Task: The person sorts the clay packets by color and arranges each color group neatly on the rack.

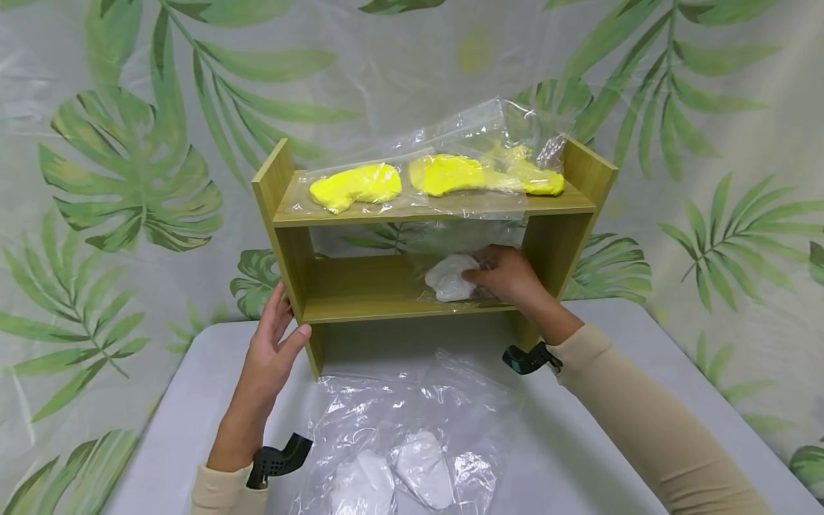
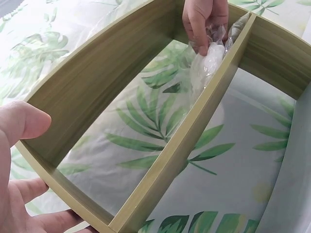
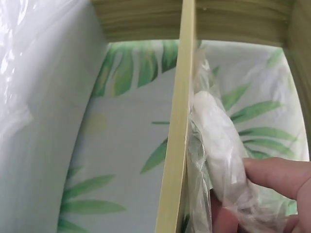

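Note:
My right hand [image 1: 508, 275] pinches a clear plastic bag with a soft white lump [image 1: 453, 277] in it, on the middle board of a small wooden shelf [image 1: 360, 286]. In the right wrist view the bagged white lump [image 3: 218, 145] sits against that board, with the thumb and fingers on its side. My left hand [image 1: 273, 350] rests at the shelf's left side panel, fingers fairly straight along the outside and thumb by the front edge. The left wrist view shows this hand's thumb [image 2: 24, 119] and spread fingers on either side of the panel.
Clear bags with yellow lumps [image 1: 360, 184] lie along the top board. On the white table [image 1: 579, 400], in front of the shelf, lies a large clear bag [image 1: 476, 415] with white lumps [image 1: 425, 468] inside. A leaf-patterned cloth [image 1: 418, 79] hangs behind.

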{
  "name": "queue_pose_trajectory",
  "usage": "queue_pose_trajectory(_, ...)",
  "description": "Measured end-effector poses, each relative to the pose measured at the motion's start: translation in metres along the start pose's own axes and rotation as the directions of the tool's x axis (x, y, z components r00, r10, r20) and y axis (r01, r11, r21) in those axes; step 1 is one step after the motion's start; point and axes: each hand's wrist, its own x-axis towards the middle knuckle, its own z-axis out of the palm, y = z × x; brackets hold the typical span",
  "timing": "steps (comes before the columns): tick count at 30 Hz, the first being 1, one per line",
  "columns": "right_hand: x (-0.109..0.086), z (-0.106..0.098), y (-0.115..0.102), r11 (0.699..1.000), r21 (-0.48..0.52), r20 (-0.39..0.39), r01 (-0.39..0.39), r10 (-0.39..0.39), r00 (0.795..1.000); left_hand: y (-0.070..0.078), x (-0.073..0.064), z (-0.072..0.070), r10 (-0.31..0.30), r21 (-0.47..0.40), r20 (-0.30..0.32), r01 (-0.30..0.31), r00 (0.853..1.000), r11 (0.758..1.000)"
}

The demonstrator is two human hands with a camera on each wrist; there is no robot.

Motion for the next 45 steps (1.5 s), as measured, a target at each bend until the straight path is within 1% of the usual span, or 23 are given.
queue_pose_trajectory(6, -0.002, 0.004, -0.002, 0.992, -0.127, -0.016, 0.020, -0.022, 1.000, -0.002, -0.001, -0.001, -0.003, -0.004, -0.001, 0.003, 1.000, 1.000)
queue_pose_trajectory(10, -0.004, 0.008, -0.001, 0.985, -0.171, -0.041, 0.029, -0.037, 0.998, -0.005, 0.000, -0.001, 0.007, -0.004, -0.003, -0.007, 1.000, 1.000)
queue_pose_trajectory(16, -0.009, 0.008, 0.003, 0.990, -0.138, -0.060, 0.009, -0.017, 0.998, -0.007, 0.000, -0.001, 0.010, -0.007, 0.004, -0.010, 1.000, 1.000)
queue_pose_trajectory(23, -0.026, -0.006, 0.006, 0.999, -0.053, -0.043, -0.001, -0.001, 0.999, -0.006, 0.000, 0.000, 0.008, -0.004, 0.011, -0.008, 1.000, 1.000)
queue_pose_trajectory(29, -0.048, -0.018, 0.012, 1.000, -0.025, -0.071, 0.010, -0.012, 0.997, -0.004, 0.001, 0.000, 0.013, -0.014, 0.015, -0.013, 1.000, 1.000)
queue_pose_trajectory(35, -0.079, -0.026, 0.017, 1.000, 0.022, -0.091, 0.000, 0.002, 0.996, -0.004, 0.001, -0.001, 0.025, -0.011, 0.015, -0.024, 1.000, 1.000)
queue_pose_trajectory(38, -0.096, -0.025, 0.021, 0.999, 0.035, -0.108, -0.005, 0.008, 0.994, -0.005, 0.001, -0.002, 0.029, -0.008, 0.010, -0.029, 1.000, 1.000)
queue_pose_trajectory(42, -0.122, -0.019, 0.031, 0.998, 0.055, -0.130, -0.019, 0.026, 0.991, -0.004, 0.001, -0.002, 0.025, -0.006, 0.006, -0.025, 1.000, 1.000)
queue_pose_trajectory(45, -0.142, -0.012, 0.039, 0.994, 0.103, -0.128, -0.044, 0.058, 0.990, -0.003, 0.001, -0.002, 0.020, -0.009, 0.009, -0.020, 1.000, 1.000)
